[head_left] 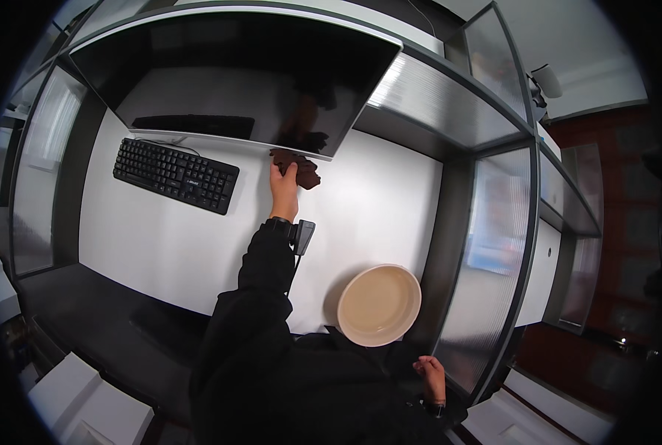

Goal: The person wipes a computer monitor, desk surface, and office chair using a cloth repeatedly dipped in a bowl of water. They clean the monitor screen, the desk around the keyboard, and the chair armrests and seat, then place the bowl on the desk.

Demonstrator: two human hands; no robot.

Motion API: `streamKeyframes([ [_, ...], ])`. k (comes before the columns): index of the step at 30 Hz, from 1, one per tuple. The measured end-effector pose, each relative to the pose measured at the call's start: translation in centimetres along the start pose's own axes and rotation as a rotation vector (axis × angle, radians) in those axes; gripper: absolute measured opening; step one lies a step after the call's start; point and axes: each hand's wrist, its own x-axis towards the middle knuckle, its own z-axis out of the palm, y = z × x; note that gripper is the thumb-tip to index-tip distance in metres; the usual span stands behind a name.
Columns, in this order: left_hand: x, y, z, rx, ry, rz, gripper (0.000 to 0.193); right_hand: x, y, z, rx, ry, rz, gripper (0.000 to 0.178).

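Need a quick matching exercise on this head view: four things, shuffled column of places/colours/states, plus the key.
1. Brown cloth
2. Keyboard
3. Round basin
4. Right hand

A. Black, left of the outstretched arm
B. Below and right of the basin in the picture
C. Beige
D. Held by the left hand

Pairs: 1-D, 2-A, 3-C, 4-B

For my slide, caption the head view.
Left hand holding a dark brown cloth by the lower edge of a monitor, right of a keyboard.
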Motion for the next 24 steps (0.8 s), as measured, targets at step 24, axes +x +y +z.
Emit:
streamKeyframes([
  [24,-1.9,-0.5,4.0,-0.136,-0.141,-0.269,0.025,0.4,0.1,2.4,0.002,-0.024,0.009,0.012],
])
